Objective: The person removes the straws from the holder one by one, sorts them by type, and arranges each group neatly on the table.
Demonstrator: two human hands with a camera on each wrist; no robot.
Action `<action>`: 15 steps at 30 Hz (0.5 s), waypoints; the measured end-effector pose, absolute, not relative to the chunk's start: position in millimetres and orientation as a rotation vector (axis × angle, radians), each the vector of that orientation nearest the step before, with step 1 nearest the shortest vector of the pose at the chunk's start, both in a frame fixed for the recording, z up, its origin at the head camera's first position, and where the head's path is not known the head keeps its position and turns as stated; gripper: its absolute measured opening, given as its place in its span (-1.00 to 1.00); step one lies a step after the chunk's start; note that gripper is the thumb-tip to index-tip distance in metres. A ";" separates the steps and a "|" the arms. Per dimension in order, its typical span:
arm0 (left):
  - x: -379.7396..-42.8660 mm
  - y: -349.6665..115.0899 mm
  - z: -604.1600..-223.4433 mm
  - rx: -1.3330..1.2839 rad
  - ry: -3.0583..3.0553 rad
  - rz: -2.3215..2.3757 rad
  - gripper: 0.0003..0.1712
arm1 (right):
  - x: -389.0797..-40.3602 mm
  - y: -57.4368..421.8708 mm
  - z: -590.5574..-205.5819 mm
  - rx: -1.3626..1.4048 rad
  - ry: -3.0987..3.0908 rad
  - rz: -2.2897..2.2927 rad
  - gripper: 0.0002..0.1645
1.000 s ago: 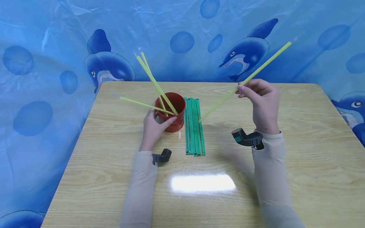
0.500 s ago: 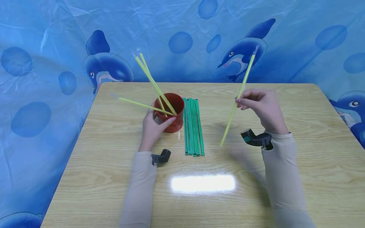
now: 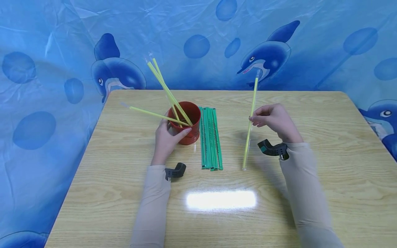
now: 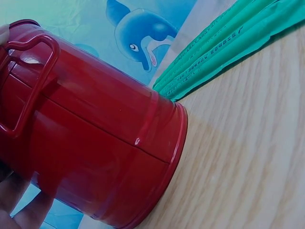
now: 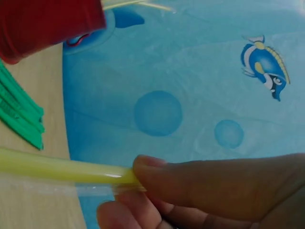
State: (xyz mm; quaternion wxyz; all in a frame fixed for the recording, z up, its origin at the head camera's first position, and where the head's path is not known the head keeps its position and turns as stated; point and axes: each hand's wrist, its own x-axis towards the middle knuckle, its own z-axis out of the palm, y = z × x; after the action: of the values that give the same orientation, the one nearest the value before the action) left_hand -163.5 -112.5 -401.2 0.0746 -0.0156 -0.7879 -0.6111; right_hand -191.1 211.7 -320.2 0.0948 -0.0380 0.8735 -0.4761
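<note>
My left hand (image 3: 165, 141) grips a red metal cup (image 3: 194, 129) by its left side, thumb at the rim. In the left wrist view the cup (image 4: 105, 129) shows a wire handle, and part of the hand is hidden behind it. Several yellow straws (image 3: 167, 90) in clear wrappers lean out of the cup to the left. My right hand (image 3: 276, 120) pinches another wrapped yellow straw (image 3: 249, 137) near its middle, between thumb and fingers. That straw stands nearly upright, its lower end close to the table. In the right wrist view the thumb presses on the straw (image 5: 66, 169).
Several green paper-wrapped sticks (image 3: 211, 144) lie side by side on the wooden table (image 3: 124, 199), just right of the cup. A blue dolphin-printed sheet (image 3: 198, 69) hangs behind the table's far edge.
The straw in my right hand has swung from a diagonal slant to nearly upright and come lower. The right hand has moved down and slightly left. My left hand stays on the cup.
</note>
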 end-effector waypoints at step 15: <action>-164.3 -112.5 -401.4 -0.055 -2.346 -1.849 -0.03 | -213.5 198.8 -368.7 -0.016 2.516 -1.266 -0.71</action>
State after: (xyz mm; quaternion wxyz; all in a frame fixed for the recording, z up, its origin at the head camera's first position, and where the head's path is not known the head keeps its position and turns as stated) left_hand -164.3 -112.5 -401.4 0.0767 -0.0184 -0.7830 -0.6170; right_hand -213.5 198.8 -368.7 0.1619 -0.0055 0.8814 -0.4436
